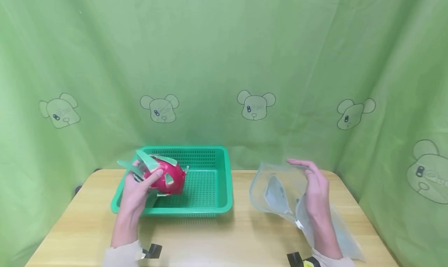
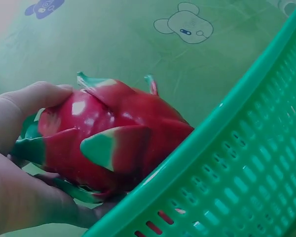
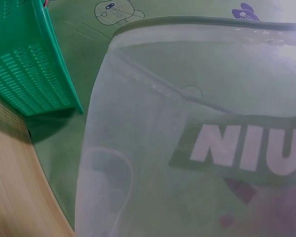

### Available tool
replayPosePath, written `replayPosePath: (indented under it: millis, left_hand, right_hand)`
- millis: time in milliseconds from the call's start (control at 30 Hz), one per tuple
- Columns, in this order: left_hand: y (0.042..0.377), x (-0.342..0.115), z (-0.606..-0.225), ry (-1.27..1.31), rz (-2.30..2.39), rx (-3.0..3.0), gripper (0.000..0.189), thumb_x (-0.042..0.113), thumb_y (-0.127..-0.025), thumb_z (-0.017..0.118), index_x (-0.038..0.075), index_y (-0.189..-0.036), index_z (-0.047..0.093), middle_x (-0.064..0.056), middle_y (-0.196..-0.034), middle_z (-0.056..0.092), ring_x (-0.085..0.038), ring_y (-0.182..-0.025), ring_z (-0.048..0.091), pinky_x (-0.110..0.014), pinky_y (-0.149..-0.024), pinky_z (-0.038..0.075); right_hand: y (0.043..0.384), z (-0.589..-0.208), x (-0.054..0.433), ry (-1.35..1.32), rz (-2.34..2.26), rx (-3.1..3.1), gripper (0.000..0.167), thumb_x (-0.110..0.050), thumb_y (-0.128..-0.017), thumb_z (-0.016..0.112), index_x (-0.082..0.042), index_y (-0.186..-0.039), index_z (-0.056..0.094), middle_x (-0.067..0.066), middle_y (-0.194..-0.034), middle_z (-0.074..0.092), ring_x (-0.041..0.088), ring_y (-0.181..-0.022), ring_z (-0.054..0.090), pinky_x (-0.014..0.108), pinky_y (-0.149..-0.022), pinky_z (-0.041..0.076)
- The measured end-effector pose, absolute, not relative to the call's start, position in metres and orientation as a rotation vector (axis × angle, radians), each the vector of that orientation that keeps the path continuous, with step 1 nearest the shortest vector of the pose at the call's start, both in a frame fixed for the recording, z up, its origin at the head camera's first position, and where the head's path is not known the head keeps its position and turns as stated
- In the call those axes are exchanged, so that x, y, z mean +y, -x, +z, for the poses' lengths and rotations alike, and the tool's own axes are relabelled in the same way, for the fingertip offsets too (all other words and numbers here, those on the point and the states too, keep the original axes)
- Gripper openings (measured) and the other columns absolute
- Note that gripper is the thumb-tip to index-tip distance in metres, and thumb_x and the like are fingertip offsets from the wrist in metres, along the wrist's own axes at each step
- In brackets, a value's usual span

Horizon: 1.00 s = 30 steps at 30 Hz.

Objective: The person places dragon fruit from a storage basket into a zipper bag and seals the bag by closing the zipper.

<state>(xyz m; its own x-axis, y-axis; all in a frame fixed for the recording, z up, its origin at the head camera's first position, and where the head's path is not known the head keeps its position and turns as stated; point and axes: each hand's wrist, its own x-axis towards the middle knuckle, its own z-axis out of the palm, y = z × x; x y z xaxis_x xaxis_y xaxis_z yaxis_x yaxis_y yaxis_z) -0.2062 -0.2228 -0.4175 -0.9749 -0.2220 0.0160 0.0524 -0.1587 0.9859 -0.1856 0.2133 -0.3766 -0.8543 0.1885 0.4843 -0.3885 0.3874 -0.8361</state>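
Note:
In the head view my left hand [image 1: 136,191] grips a red dragon fruit [image 1: 168,177] with green-tipped scales, over the left side of a green slotted plastic basket [image 1: 227,181]. The left wrist view shows thumb and fingers around one end of the dragon fruit [image 2: 133,123], whose lower side is partly hidden behind the basket rim [image 2: 207,118]. At the right, my right hand [image 1: 316,193] holds a translucent zip bag [image 1: 260,189] at its gaping mouth; the thumb is hidden. Printed lettering shows on the bag [image 3: 143,118] close up in the right wrist view.
The basket and bag are on a light wooden table [image 1: 196,239], the bag's lower end trailing to the right. A green curtain [image 1: 210,57] with bear-head prints hangs behind and along both sides. A white zip slider [image 1: 299,224] sits at the bag's mouth.

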Motion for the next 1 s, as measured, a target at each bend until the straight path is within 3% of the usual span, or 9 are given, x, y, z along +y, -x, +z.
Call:
replayPosePath:
  millis: [233, 500, 833, 1000]
  left_hand:
    - [0.205, -0.218, -0.414, -0.131, -2.322, -1.746, 0.068, 0.016, -0.092, 0.079, 0.019, -0.149, 0.041, -0.007, -0.144, 0.047, -0.026, -0.131, 0.047, -0.03, -0.094, 0.057]
    - [0.218, -0.208, -0.414, -0.018, -2.583, -1.347, 0.057, 0.003, -0.096, 0.069, 0.019, -0.144, 0.041, -0.007, -0.147, 0.047, -0.026, -0.135, 0.046, -0.037, -0.107, 0.049]
    - [0.216, -0.212, -0.419, 0.063, -2.663, -1.009, 0.062, 0.003, -0.099, 0.064, 0.02, -0.152, 0.036, -0.005, -0.156, 0.037, -0.026, -0.144, 0.035, -0.047, -0.117, 0.038]
    - [0.215, -0.213, -0.421, 0.143, -2.735, -0.902, 0.063, 0.008, -0.1, 0.064, 0.023, -0.154, 0.033, -0.002, -0.16, 0.033, -0.025, -0.147, 0.031, -0.046, -0.12, 0.033]
  right_hand:
    - [0.187, -0.368, 0.211, -0.183, 1.382, -2.169, 0.046, -0.011, -0.11, 0.025, -0.004, -0.126, 0.067, 0.009, -0.132, 0.068, 0.008, -0.128, 0.054, 0.037, -0.118, 0.032]
    - [0.186, -0.365, 0.217, -0.113, 1.407, -2.187, 0.047, -0.015, -0.111, 0.024, -0.006, -0.129, 0.067, 0.007, -0.135, 0.066, 0.011, -0.134, 0.05, 0.04, -0.121, 0.028]
    - [0.187, -0.372, 0.212, -0.113, 1.438, -2.158, 0.046, -0.013, -0.11, 0.025, -0.004, -0.127, 0.067, 0.007, -0.134, 0.067, 0.008, -0.132, 0.051, 0.037, -0.12, 0.03]
    - [0.187, -0.373, 0.21, -0.118, 1.451, -2.168, 0.046, -0.014, -0.11, 0.025, -0.004, -0.128, 0.066, 0.007, -0.135, 0.066, 0.008, -0.131, 0.051, 0.036, -0.12, 0.029]
